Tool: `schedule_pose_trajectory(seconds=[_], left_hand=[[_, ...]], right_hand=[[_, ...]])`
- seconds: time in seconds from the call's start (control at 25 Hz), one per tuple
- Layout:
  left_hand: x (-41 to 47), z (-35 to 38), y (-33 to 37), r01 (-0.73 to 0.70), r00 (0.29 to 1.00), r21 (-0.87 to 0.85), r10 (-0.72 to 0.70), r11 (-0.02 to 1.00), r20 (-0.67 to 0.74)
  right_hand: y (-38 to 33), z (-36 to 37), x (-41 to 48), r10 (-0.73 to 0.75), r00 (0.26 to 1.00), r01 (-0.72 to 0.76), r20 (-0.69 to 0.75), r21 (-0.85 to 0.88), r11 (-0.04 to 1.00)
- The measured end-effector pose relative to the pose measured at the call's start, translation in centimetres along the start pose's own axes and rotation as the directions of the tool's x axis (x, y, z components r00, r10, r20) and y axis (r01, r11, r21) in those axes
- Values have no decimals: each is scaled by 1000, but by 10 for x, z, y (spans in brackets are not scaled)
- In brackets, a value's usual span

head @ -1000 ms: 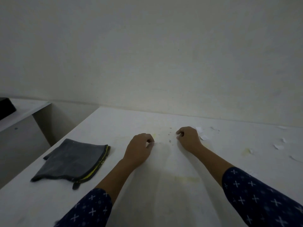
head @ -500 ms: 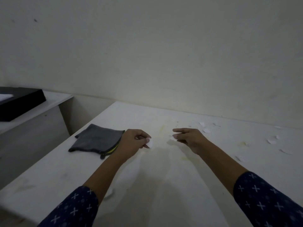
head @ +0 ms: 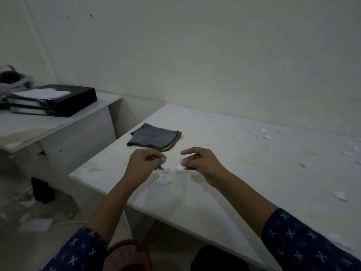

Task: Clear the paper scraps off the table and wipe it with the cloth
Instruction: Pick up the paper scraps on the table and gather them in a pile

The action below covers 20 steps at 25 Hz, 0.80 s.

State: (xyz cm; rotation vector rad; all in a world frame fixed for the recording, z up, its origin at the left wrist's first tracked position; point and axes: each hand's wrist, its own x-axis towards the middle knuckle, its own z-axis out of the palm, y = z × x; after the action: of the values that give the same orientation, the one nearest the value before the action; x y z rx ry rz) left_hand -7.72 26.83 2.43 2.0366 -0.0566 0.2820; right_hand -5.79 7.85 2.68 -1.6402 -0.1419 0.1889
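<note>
Hands, two of them in dark blue sleeves with white crosses, hover above the near left part of the white table [head: 224, 192], close together but apart. The left hand [head: 145, 163] has its fingers curled and pinches one white scrap [head: 166, 165] between thumb and fingertips. The right hand [head: 201, 161] pinches a second scrap [head: 179, 166] the same way, with its index finger stretched out above. Below and between them a small heap of scraps [head: 163, 178] lies on the tabletop. At least eight loose scraps [head: 340, 196] lie scattered over the right half of the table, well apart from the hands. One grey cloth [head: 155, 138] with a yellow edge lies folded and flat on the table just beyond the left hand, touched by neither hand. On the side desk [head: 58, 122] to the left two black binders [head: 64, 103] are stacked, with some paper sheets [head: 41, 93] on top. One red basket [head: 129, 255] stands on the floor near the bottom edge.
</note>
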Motion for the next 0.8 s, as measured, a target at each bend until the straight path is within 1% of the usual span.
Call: schedule_pose_trajectory(seconds=[0.08, 0.12, 0.2, 0.28, 0.36, 0.44, 0.52, 0.64, 0.72, 0.8], left_hand=[[-5, -7, -10, 4, 999, 14, -3, 1000, -38], [-7, -8, -14, -10, 999, 40, 12, 999, -47], [-10, -7, -21, -54, 997, 124, 61, 991, -52], [-11, -3, -26, -74, 994, 194, 87, 978, -59], [-11, 3, -28, -72, 990, 275, 101, 959, -93], [-10, 11, -26, -88, 980, 403, 152, 911, -130], [-12, 22, -19, -140, 967, 474, 224, 869, -125], [-17, 50, 1, -251, 958, 436, 286, 864, -17], [-23, 80, 19, -324, 945, 380, 313, 866, 93], [-32, 113, 39, -394, 916, 314, 343, 864, 208]], right_hand=[[5, 18, -4, -16, 1000, 17, 22, -13, 1000], [8, 24, -7, -27, 999, 28, 22, -48, 998], [16, 33, -11, -80, 997, 77, -5, -199, 977], [22, 40, -14, -163, 986, 138, -40, -356, 924], [25, 41, -18, -231, 970, 173, -72, -463, 869], [25, 36, -21, -263, 959, 178, -104, -501, 847], [25, 22, -26, -267, 953, 160, -144, -509, 846], [24, -16, -44, -257, 948, 113, -186, -560, 821], [26, -50, -62, -234, 946, 51, -223, -612, 789], [27, -88, -82, -211, 940, -24, -267, -670, 742]])
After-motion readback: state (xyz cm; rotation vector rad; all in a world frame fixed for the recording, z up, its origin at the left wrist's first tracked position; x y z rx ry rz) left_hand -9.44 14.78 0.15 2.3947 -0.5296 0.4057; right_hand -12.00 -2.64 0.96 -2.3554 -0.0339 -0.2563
